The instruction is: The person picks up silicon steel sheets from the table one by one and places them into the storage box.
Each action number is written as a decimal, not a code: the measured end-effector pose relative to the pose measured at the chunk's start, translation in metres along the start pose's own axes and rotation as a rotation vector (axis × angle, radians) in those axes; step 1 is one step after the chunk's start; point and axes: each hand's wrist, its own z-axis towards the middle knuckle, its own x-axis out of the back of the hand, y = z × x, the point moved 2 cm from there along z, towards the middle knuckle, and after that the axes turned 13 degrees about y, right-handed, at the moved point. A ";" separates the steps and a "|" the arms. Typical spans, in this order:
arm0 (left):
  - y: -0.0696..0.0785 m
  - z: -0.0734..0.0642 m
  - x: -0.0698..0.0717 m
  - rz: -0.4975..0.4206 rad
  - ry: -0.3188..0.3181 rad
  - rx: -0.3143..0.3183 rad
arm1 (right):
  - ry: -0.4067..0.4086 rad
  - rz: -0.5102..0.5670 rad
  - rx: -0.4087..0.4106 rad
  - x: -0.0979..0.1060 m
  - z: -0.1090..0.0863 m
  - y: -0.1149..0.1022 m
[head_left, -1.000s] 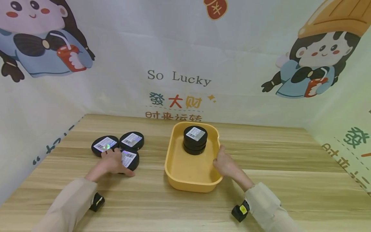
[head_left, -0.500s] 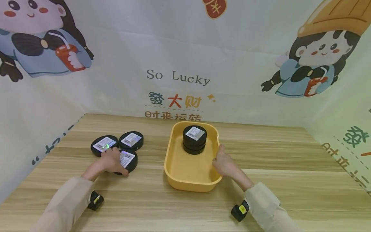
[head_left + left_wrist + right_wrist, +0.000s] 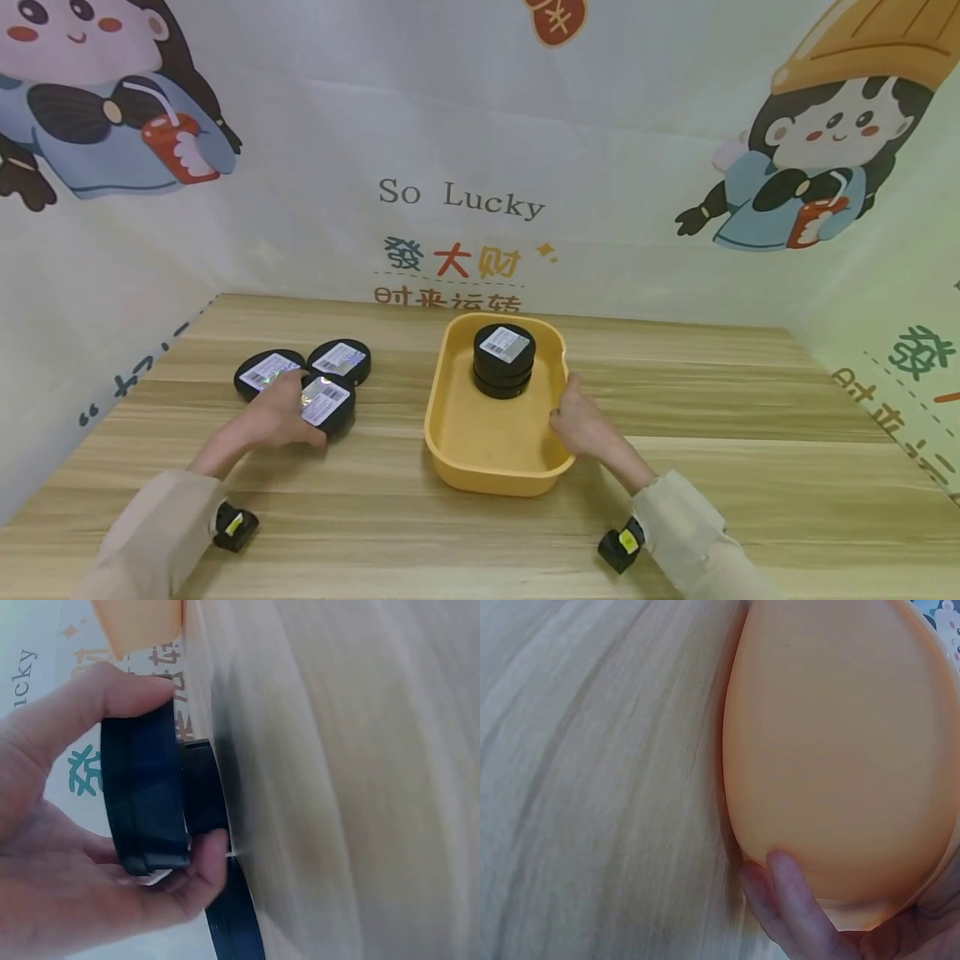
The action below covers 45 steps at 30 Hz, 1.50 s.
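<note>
In the head view my left hand [image 3: 276,414] grips a flat round black case [image 3: 327,403] with a white barcode label on top. The left wrist view shows that case [image 3: 145,796] raised off the table, thumb on one side and fingers around the other. Two similar black cases lie just behind it, one at the left [image 3: 266,369] and one at the right [image 3: 341,358]. My right hand [image 3: 588,423] holds the right wall of a yellow plastic tub [image 3: 442,477]. In the right wrist view, fingertips [image 3: 784,870] press the tub's outer side.
A stack of black round cases [image 3: 504,360] stands inside the tub, toward its far end. The wooden table [image 3: 375,533] meets a printed cloth backdrop [image 3: 630,208] at the back and both sides.
My left hand has taken hold of the nearest black case and lifted it slightly off the table. The right hand and the tub have stayed in place.
</note>
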 end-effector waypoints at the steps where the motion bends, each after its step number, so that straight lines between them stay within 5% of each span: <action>1: 0.000 0.000 0.000 -0.018 0.010 -0.001 | -0.002 0.002 -0.003 0.000 0.000 0.000; 24: 0.029 0.004 -0.001 -0.227 0.184 0.044 | 0.023 0.036 0.007 0.000 -0.002 0.001; 39: 0.063 0.011 -0.018 -0.409 0.191 -0.122 | 0.027 0.092 -0.018 -0.005 0.001 0.006; 45: 0.078 0.013 -0.024 -0.460 0.148 -0.153 | 0.014 0.094 -0.033 0.000 -0.003 0.000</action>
